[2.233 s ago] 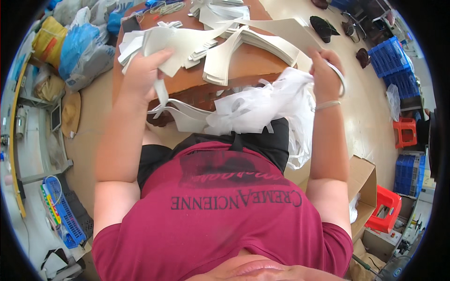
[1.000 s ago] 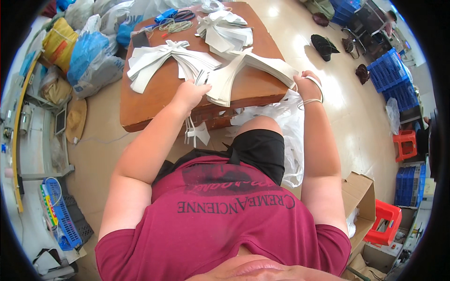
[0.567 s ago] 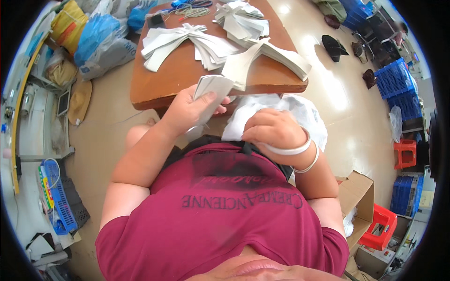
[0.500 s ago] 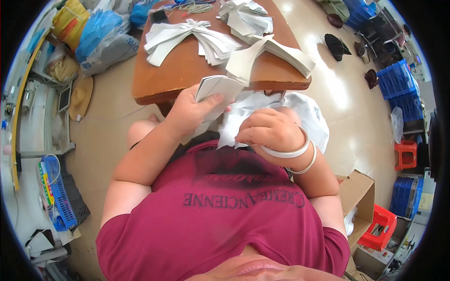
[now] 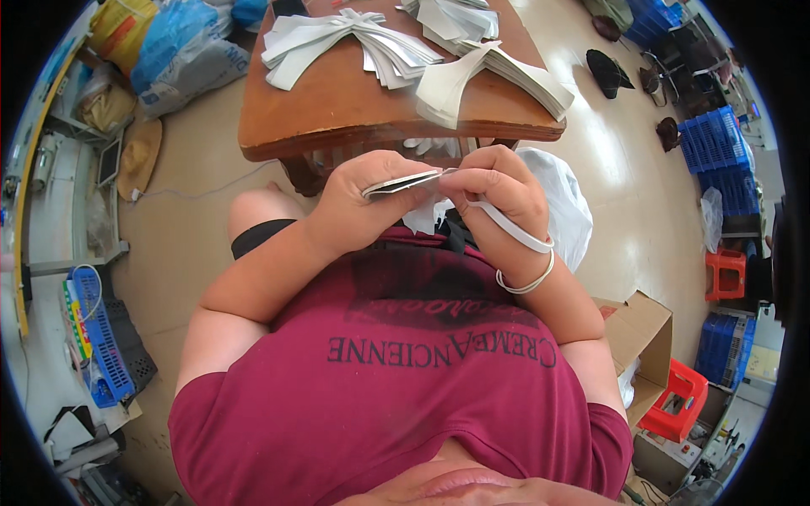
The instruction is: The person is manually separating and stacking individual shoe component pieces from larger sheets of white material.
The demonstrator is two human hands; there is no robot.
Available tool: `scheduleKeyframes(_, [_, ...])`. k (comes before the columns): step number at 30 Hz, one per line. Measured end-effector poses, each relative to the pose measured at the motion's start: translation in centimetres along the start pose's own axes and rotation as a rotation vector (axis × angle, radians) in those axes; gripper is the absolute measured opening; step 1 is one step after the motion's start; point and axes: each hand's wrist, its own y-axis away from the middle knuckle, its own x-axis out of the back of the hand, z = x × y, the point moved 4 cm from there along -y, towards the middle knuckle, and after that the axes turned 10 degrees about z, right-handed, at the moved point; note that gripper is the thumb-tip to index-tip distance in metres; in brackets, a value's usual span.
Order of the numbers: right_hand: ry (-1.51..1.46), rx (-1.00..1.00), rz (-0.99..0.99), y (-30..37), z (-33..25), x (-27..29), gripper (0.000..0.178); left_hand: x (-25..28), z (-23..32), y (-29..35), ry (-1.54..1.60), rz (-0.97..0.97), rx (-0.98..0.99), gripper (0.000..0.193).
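Observation:
My left hand [image 5: 354,202] is closed around a thin white curved cut-out piece [image 5: 401,183], held nearly edge-on above my lap. Along its edge the layers stand slightly apart. At the piece's right end, my right hand [image 5: 502,190] pinches with thumb and fingers on its edge or on a thin film there; which of these I cannot tell. White bands circle my right wrist. Beneath the hands, part of a crumpled white scrap [image 5: 426,218] shows. Similar white pieces lie fanned in stacks on the table: a left stack [image 5: 316,42], a right stack [image 5: 506,72] and a back stack [image 5: 460,21].
The brown wooden table [image 5: 312,114] stands just beyond my hands. A white plastic bag [image 5: 553,198] hangs or rests by my right knee. An open cardboard box [image 5: 645,337] and a red stool [image 5: 679,401] are at my right; filled bags [image 5: 186,67] lie at the far left.
My left hand has tipped the white piece from face-on to nearly edge-on. My right hand has risen from the white material over my lap to the piece's right end.

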Motion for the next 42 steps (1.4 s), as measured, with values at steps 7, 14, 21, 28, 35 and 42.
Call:
scheduleKeyframes(7, [0.023, -0.025, 0.054, 0.2, 0.0, 0.1, 0.027, 0.2, 0.7, -0.4, -0.217, -0.067, -0.221, 0.039])
scheduleKeyframes(14, [0.143, -0.106, 0.071, 0.4, 0.0, 0.5, 0.027, 0.2, 0.8, -0.5, -0.352, -0.155, -0.31, 0.043])
scheduleKeyframes(21, [0.161, -0.177, 0.08, 0.2, 0.6, 0.9, 0.038, -0.1, 0.1, -0.5, -0.367, -0.188, -0.268, 0.041])
scheduleKeyframes(28, [0.214, 0.351, 0.057, 0.5, -0.3, 0.2, 0.034, 0.0, -0.4, -0.1, -0.199, -0.005, -0.073, 0.011])
scheduleKeyframes(35, [0.311, 0.439, 0.153, 0.9, 0.2, -0.2, 0.035, -0.4, 0.0, -0.1, -0.079, -0.046, 0.031, 0.018])
scheduleKeyframes(42, [0.195, 0.297, 0.116, 0.1, 0.4, -0.7, 0.032, -0.5, 0.3, 0.1, 0.132, 0.104, 0.263, 0.022])
